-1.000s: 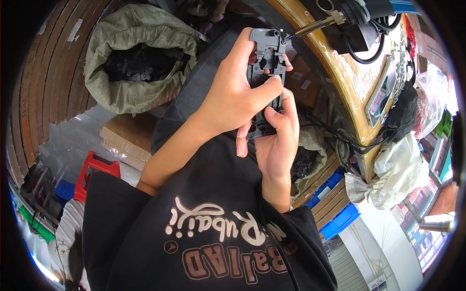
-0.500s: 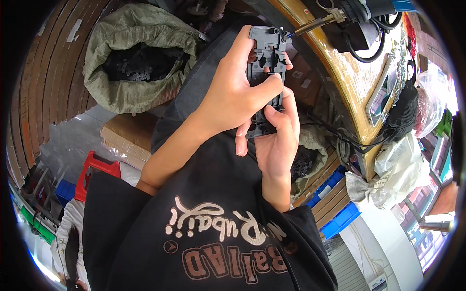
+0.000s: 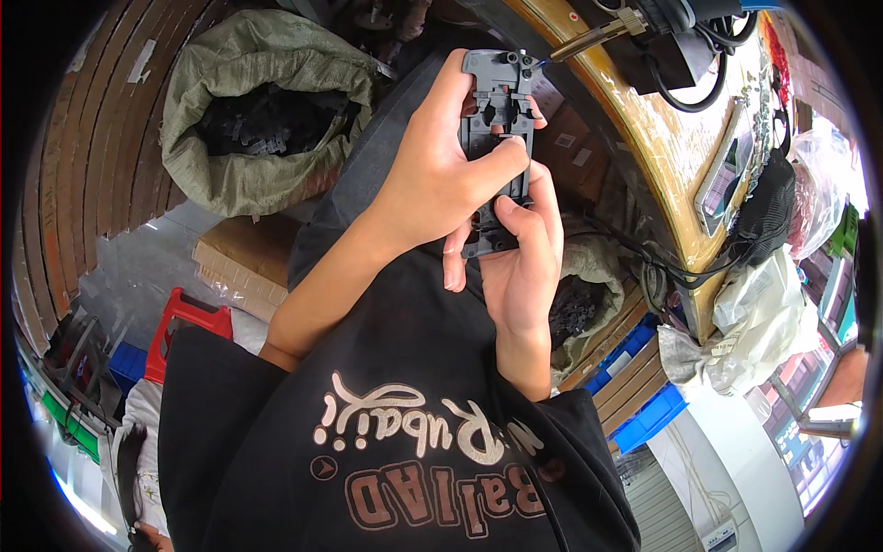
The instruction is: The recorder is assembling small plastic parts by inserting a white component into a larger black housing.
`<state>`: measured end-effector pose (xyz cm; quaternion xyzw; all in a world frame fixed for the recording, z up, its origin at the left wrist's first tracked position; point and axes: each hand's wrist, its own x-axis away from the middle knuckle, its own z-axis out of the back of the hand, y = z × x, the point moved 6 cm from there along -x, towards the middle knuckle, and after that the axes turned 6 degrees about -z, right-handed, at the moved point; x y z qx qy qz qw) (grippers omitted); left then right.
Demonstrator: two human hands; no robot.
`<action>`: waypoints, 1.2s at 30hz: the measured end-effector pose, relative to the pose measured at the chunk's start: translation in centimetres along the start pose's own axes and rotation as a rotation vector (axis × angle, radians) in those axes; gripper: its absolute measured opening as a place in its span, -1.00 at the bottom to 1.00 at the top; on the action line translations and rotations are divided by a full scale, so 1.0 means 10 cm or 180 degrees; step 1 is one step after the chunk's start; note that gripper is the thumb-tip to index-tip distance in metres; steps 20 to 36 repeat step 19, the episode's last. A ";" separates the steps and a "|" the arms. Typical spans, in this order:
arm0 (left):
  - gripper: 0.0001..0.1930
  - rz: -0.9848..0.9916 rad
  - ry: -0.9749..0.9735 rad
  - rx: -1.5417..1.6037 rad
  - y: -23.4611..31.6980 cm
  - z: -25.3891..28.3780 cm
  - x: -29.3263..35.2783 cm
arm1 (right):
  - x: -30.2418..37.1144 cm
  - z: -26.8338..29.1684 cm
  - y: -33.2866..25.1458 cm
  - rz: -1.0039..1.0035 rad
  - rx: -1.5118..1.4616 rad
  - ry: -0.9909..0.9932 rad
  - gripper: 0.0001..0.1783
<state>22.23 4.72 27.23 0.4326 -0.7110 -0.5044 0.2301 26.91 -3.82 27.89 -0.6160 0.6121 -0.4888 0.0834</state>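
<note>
Both hands hold a long dark grey plastic housing [image 3: 485,138] with cut-outs and small posts, lying upright in front of my lap. My left hand [image 3: 441,175] grips its left side, the thumb pressing on the middle of its face. Lower down, my right hand [image 3: 524,258] is closed on the right edge, its thumb against the side and other fingers partly hidden behind. At the housing's upper right corner is the thin tip of a brass-ended powered tool [image 3: 593,35]; whether tip and housing touch, I cannot tell.
A green woven sack [image 3: 198,175] of black plastic parts stands at left, another sack [image 3: 598,258] at right. The wooden bench edge [image 3: 644,138] curves along the right, with black cables [image 3: 644,253]. A cardboard box [image 3: 239,258] and red stool [image 3: 189,317] are at lower left.
The housing and both hands have shifted slightly left. The tool has moved a little to the left and upward too. The grip of both hands looks the same.
</note>
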 end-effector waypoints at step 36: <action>-0.60 0.0895 -0.0688 -0.0334 -0.42 -0.53 0.37 | 0.41 0.77 0.09 0.0372 0.0179 0.0787 -0.68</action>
